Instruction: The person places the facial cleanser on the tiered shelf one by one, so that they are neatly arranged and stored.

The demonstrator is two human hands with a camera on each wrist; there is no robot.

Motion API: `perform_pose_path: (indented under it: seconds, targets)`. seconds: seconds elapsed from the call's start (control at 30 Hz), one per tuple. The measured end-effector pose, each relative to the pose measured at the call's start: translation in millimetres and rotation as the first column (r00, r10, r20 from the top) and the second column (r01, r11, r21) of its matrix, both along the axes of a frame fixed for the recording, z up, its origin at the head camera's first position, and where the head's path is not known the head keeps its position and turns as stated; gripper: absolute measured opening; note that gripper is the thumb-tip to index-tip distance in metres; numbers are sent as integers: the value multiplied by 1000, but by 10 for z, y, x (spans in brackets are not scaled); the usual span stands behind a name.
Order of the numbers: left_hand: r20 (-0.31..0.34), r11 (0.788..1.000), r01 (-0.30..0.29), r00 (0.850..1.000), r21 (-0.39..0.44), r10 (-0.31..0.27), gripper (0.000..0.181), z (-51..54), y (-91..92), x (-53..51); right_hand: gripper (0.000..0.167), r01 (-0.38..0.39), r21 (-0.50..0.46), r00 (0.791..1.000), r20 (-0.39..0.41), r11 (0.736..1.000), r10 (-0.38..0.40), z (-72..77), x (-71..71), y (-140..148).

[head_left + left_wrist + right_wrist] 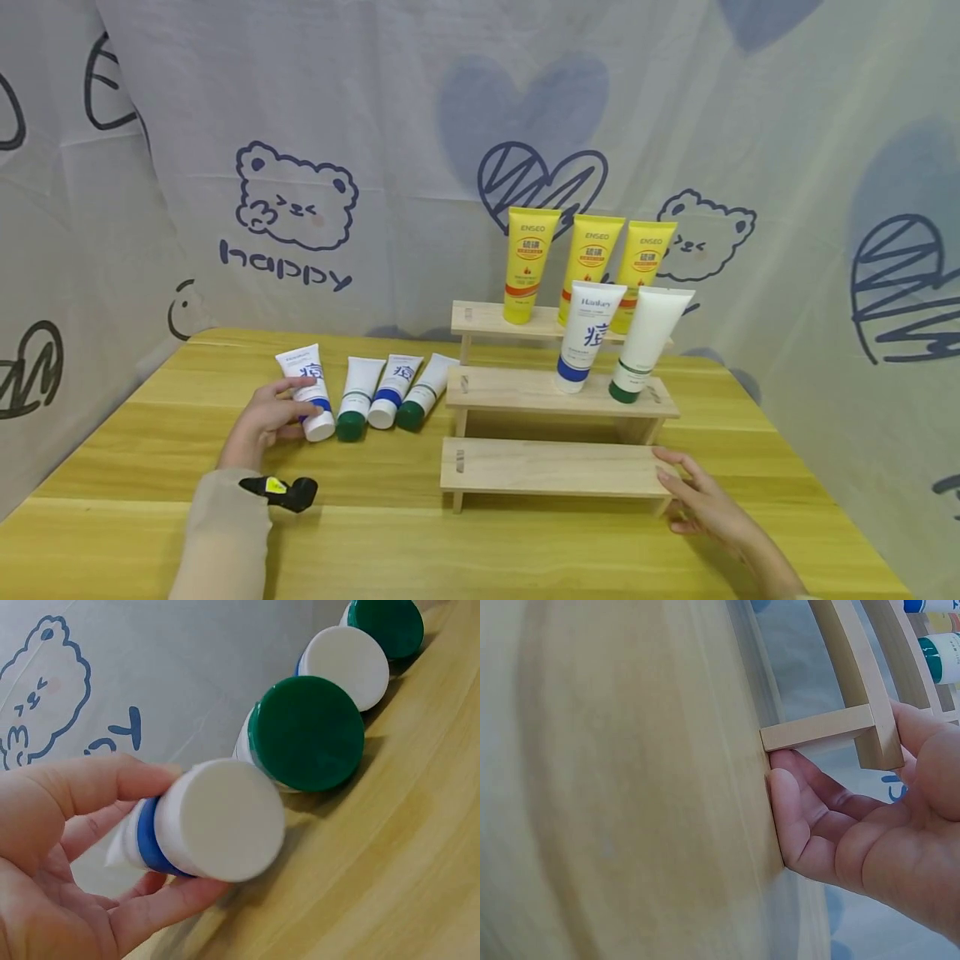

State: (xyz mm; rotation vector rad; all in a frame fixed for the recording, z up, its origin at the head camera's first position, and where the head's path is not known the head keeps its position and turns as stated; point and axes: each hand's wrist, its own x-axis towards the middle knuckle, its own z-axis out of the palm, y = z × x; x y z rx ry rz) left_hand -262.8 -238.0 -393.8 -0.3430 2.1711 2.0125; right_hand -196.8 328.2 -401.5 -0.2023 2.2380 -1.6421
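Note:
My left hand [273,417] holds a white squeeze tube with a blue band [313,408] between thumb and fingers, its white cap [232,821] facing the left wrist camera. Just right of it lie a green-capped white tube [360,396], a blue-banded tube [395,390] and another green-capped tube [429,392]. My right hand [708,504] grips the right end of the lowest step of a wooden display stand [555,468]. In the right wrist view, its lower fingers are curled on the table beside the stand's leg [817,727].
Three yellow tubes [528,267] stand on the top step [480,318]. On the middle step [502,392] stand a blue-banded white tube [588,337] and a green-capped white tube [648,342]. A printed cloth [405,167] hangs behind the wooden table [360,533].

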Motion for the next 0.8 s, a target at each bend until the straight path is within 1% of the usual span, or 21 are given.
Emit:
perform_pose_path:
  seconds: [0.13,0.23,0.43,0.53,0.67,0.77,0.8]
  targets:
    - [-28,999,-6,1000,44,7,65,22,12,12,46,-2,0,1000,-3,1000,2,-5,-2,0]
    - [-46,998,-12,999,69,15,68,40,32,17,48,1,10,1000,-3,1000,-1,-1,0,-6]
    - [-64,996,-12,998,93,18,64,75,69,28,52,29,39,1000,5,999,-30,22,13,-18]
    - [-124,995,10,992,96,2,61,95,93,36,52,40,40,999,0,998,-40,28,19,-22]
    - [-227,994,37,974,106,-13,50,137,144,44,52,57,44,998,-2,997,-57,23,16,-27]
    - [-259,993,36,966,109,-6,43,185,194,40,51,66,43,998,0,997,-66,18,15,-29]
    - [-262,994,35,965,106,-6,44,201,213,37,51,66,43,998,0,997,-66,17,15,-29]
